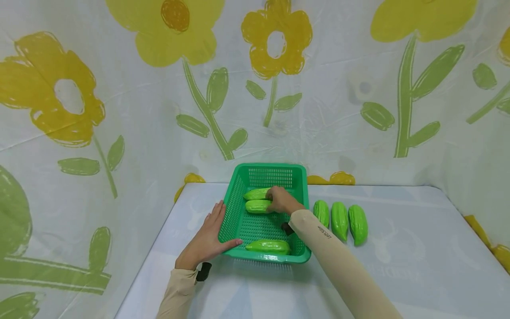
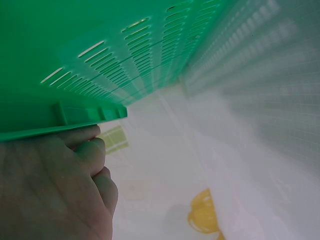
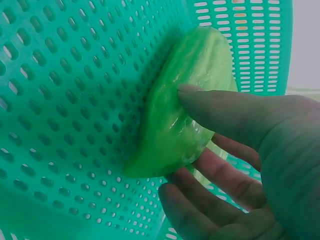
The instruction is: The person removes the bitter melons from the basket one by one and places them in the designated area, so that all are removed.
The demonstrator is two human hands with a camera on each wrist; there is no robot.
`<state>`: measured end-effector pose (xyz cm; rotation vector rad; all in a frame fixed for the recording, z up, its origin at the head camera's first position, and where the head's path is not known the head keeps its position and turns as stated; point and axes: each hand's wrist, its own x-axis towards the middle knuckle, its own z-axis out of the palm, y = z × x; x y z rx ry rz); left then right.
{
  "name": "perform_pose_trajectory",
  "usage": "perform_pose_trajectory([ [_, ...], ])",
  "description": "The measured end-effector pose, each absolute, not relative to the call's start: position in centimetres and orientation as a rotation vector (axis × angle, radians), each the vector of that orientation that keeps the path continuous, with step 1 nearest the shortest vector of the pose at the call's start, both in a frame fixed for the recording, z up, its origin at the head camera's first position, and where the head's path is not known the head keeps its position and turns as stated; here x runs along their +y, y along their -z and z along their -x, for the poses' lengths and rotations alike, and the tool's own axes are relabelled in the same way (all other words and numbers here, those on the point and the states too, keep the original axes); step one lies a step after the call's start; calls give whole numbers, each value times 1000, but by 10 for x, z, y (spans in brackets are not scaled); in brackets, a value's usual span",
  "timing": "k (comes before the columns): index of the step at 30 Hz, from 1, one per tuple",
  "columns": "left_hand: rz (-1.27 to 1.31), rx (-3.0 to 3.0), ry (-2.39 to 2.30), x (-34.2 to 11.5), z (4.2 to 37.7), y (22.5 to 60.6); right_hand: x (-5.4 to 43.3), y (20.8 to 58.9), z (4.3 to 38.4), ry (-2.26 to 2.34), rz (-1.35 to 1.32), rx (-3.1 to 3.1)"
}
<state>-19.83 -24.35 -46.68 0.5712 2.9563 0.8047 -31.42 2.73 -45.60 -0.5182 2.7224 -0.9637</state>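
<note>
In the head view a green plastic basket (image 1: 268, 255) holds three pale green bitter melons. My right hand (image 1: 282, 200) reaches into it and grips the nearer bitter melon (image 1: 256, 206) of the two lying side by side at the back. The right wrist view shows the thumb on one side of this bitter melon (image 3: 175, 120) and the fingers at its other side. Behind it lies the other back bitter melon (image 1: 255, 194), partly covered by the hand. My left hand (image 1: 207, 239) rests against the basket's left side, fingers extended, thumb over the front corner.
A third bitter melon (image 1: 268, 247) lies along the basket's front wall. On the table (image 1: 402, 261), right of the basket, three more bitter melons (image 1: 339, 221) stand in a row, partly behind my right sleeve. A flower-printed curtain (image 1: 326, 133) encloses the back and sides.
</note>
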Motion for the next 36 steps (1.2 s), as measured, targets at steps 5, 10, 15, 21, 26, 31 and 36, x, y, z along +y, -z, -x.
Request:
perform_pose_trajectory([
  [5,-580,2959,-806,-243,197,466,28,455,313,967,518,2727],
  [10,-582,2960,-809,-244,196,465,28,454,311,981,515,2710],
  [15,-587,2961,-814,-244,196,466,28,453,311,985,546,2699],
  [21,-583,2957,-815,-244,197,467,30,452,311,973,589,2690],
  [26,-583,2947,-820,-243,196,467,33,451,310,988,637,2663],
  [31,-585,2946,-824,-243,196,467,36,448,309,1012,667,2643],
  [36,-576,2943,-814,-244,196,466,38,445,308,1043,637,2629],
])
